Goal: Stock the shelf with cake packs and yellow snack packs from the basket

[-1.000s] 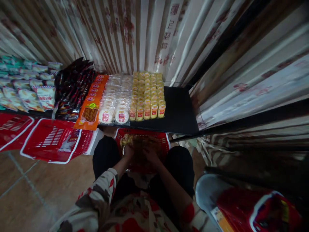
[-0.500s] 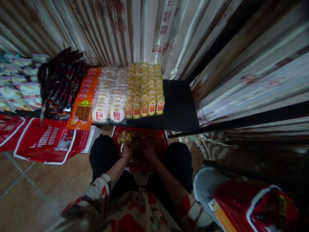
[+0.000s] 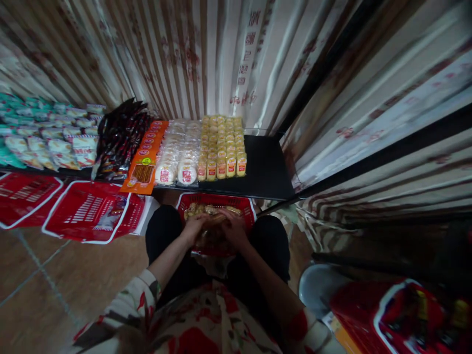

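Between my knees sits a red shopping basket [image 3: 252,209] with small wrapped snacks [image 3: 191,210] in yellowish packaging inside. Over its middle my left hand [image 3: 199,224] and my right hand [image 3: 233,225] are close together, with fingers curled around a short row of wrapped snacks [image 3: 217,218]. Dim light and the fingers hide much of that row. On the black shelf [image 3: 263,167] just beyond stand rows of yellow-wrapped snacks [image 3: 221,150], beside round white packaged snacks [image 3: 177,155].
Farther left on the shelf are an orange snack pack [image 3: 143,167], dark packets [image 3: 120,140] and white-and-green bags [image 3: 55,132]. Red baskets [image 3: 86,209] stand below at left. A grey tub [image 3: 319,287] and another red basket [image 3: 363,307] are at right. A pleated curtain [image 3: 221,59] hangs behind.
My hands have come up from deeper in the basket and drawn together around the row of wrapped snacks. The view has turned left, showing more bags on the shelf.
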Demonstrator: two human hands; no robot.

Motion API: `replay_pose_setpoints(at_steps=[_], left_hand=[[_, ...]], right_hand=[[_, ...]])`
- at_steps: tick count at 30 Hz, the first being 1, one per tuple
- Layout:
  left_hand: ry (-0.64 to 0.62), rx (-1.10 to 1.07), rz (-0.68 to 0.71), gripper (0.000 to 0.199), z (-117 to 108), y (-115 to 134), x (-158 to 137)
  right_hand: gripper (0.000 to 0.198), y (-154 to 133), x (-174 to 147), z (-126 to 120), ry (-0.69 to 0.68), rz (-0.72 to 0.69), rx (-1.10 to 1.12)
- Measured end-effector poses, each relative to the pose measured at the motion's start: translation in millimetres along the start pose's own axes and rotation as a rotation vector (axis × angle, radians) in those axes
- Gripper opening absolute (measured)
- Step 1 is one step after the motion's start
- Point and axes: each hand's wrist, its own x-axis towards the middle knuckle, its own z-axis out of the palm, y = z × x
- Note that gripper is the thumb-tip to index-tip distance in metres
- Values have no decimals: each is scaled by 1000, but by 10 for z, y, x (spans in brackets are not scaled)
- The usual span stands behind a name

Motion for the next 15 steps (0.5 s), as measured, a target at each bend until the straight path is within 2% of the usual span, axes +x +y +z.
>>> replay_pose_setpoints(at_steps=[3, 6, 8, 11, 15], left_hand=[[-58, -124, 2, 20, -61, 205, -159], [-127, -202, 22, 22, -84, 361, -324], [-164, -174, 80, 24, -70, 423, -419], [-177, -144, 183, 28, -16, 463, -519], [-153, -171, 214, 28, 69, 469, -563]], right_hand=[[38, -92, -60, -71, -2, 67, 101], [42, -182, -139, -83, -54, 255, 296], [46, -249, -190, -71, -61, 337, 402], [46, -351, -249, -56, -9, 373, 488], [42, -455, -294, -71, 25, 431, 601]])
